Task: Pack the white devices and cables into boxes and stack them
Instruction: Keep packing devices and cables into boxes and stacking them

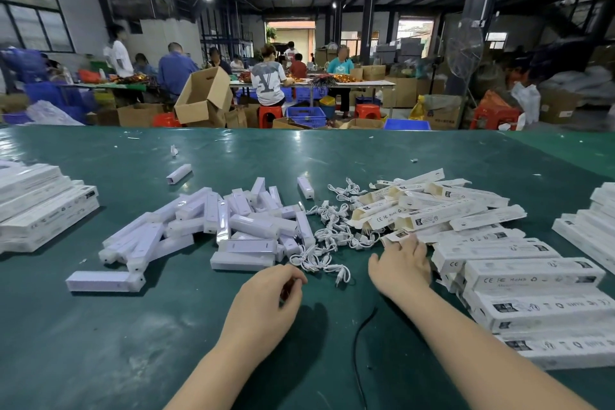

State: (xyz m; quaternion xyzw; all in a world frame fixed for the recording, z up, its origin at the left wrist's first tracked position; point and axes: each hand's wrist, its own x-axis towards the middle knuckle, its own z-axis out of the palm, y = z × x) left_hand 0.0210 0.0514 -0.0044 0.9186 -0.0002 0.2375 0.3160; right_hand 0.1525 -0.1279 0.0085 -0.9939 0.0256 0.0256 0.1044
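Your left hand (pixel 266 303) loosely curled, empty, by cables (pixel 327 243) at frame centre. Right hand (pixel 401 268) spread on flat boxes (pixel 432 210). Devices (pixel 233 226) centre-left: likely light, rigid, slick; grip mid-body.

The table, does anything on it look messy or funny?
Mostly heaps. The white devices lie criss-cross, the cables are tangled, and the open boxes are jumbled. One device sits alone farther back, and small white scraps dot the green table.
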